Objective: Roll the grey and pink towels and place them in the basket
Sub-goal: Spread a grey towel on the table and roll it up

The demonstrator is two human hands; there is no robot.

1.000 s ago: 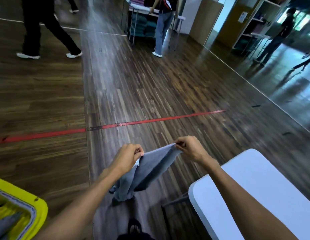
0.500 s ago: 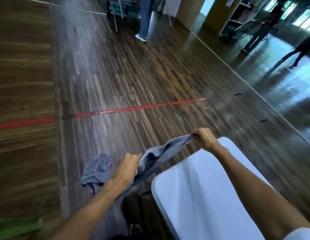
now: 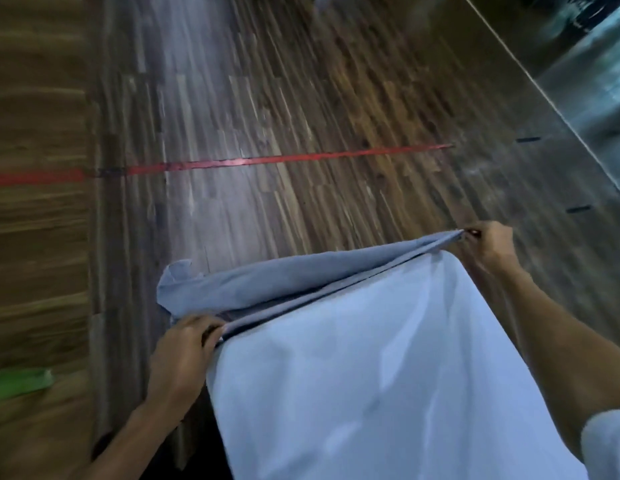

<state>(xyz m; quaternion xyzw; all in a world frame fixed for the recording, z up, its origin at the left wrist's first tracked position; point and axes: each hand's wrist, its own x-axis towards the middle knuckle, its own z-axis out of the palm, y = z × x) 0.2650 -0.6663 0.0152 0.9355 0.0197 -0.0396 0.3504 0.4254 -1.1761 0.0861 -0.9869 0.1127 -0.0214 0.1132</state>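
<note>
The grey towel (image 3: 294,275) is stretched along the far edge of the white table (image 3: 388,375), a loose end flapping past the left corner. The left hand (image 3: 183,355) grips its near-left end with curled fingers, while the right hand (image 3: 492,244) pinches the far corner

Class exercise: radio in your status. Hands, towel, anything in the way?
Both hands gripping: left hand, right hand. Grey towel stretched along the table far edge. Nothing in the way; basket out of view.
</note>
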